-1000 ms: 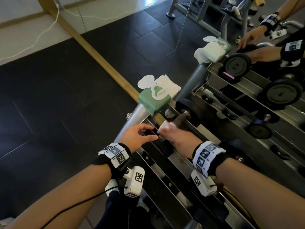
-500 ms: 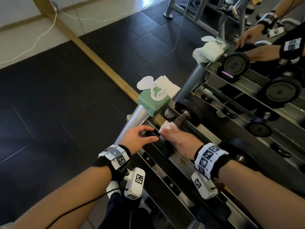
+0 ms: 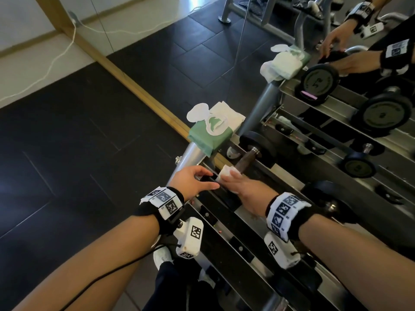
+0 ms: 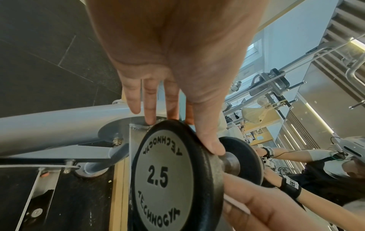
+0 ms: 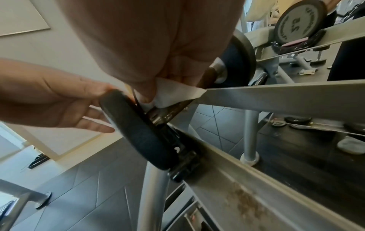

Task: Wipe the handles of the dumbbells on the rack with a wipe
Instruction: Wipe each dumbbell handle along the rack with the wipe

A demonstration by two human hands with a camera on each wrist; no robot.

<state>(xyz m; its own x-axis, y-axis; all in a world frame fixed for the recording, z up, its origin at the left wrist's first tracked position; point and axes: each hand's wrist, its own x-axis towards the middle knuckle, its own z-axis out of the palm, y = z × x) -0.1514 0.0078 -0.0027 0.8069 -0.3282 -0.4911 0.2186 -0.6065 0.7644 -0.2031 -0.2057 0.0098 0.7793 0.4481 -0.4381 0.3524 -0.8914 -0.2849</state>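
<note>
A small black 2.5 dumbbell (image 3: 258,147) lies at the left end of the metal rack (image 3: 226,234). My left hand (image 3: 202,181) grips the rim of its near plate (image 4: 166,176), thumb (image 4: 209,140) on the handle side and the fingers (image 4: 150,107) over the outer edge. My right hand (image 3: 233,178) holds a white wipe (image 3: 225,171) folded round the near end of the brown handle (image 3: 246,160). The right wrist view shows the wipe (image 5: 173,92) pressed on the handle (image 5: 168,112) right beside the near plate (image 5: 138,132).
A green wipe pack (image 3: 208,138) with its flap open sits on the rack's top tube, just behind the dumbbell. A bigger dumbbell (image 3: 325,198) lies to the right. A mirror with a wooden frame (image 3: 134,86) stands right behind the rack and repeats it. Black floor tiles lie to the left.
Both hands stay on the same dumbbell, the right one with the wipe at the near end of the handle. Only the view has shifted slightly.
</note>
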